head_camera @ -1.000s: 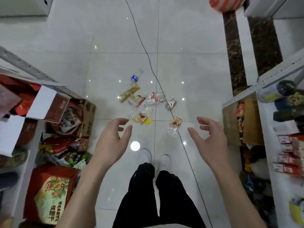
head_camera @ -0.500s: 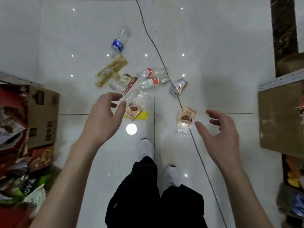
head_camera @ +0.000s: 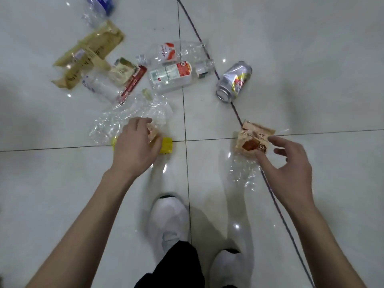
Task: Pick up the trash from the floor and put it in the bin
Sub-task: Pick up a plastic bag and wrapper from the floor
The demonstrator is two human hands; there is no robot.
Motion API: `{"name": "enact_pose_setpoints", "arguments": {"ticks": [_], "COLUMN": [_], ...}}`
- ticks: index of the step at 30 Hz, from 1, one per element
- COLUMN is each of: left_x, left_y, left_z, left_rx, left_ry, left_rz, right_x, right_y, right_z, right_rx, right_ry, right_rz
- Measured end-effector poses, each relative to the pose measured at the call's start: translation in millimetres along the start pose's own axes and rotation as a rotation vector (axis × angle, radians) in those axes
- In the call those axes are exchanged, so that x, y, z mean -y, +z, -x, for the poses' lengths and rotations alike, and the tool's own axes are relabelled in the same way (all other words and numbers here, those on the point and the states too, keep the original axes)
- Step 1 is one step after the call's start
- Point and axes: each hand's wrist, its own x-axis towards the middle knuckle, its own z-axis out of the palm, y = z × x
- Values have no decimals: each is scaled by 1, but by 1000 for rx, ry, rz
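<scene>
A person looked straight down at a glossy white tiled floor strewn with trash, with both bare arms reaching forward and white shoes below. Compared with a second earlier, the view had dropped much closer to the floor: the shelves and cardboard boxes that lined both sides were gone from sight, and the litter filled the upper half of the frame. Both hands, which had hung open in the air above the trash, had come down onto it.

The left hand lay palm down on a small snack wrapper resting on a yellow packet, beside crumpled clear plastic. Its fingers curled over the wrapper; whether they had closed on it could not be told, since the hand hid the contact.

The right hand was spread, thumb and fingers apart, its thumb tip touching the lower edge of a tan snack packet with a clear plastic tail. It had not yet pinched it.

Farther off lay a silver drink can on its side, two clear plastic bottles with red and white labels, a gold wrapper and a blue-labelled bottle at the top edge. A thin dark cable ran diagonally across the floor, passing under the tan packet.

Judging by this, the first pickup was only beginning. No bin was in view.
</scene>
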Motion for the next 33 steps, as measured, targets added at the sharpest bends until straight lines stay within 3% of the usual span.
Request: {"name": "enact_pose_setpoints", "arguments": {"ticks": [8, 20, 27, 33], "left_x": [29, 35, 22, -9], "left_y": [46, 69, 35, -54], "left_z": [-23, -18, -11, 10], "left_rx": [-57, -46, -63, -67], "left_ry": [15, 52, -58, -97], "left_rz": [-239, -227, -101, -14], "right_x": [-35, -56, -35, 18], "right_y": [60, 114, 89, 30], "right_z": [-30, -32, -33, -17], "right_rx": [-61, -61, -139, -103], "right_ry": [-13, 80, 5, -43], "right_rz": [121, 437, 304, 163]}}
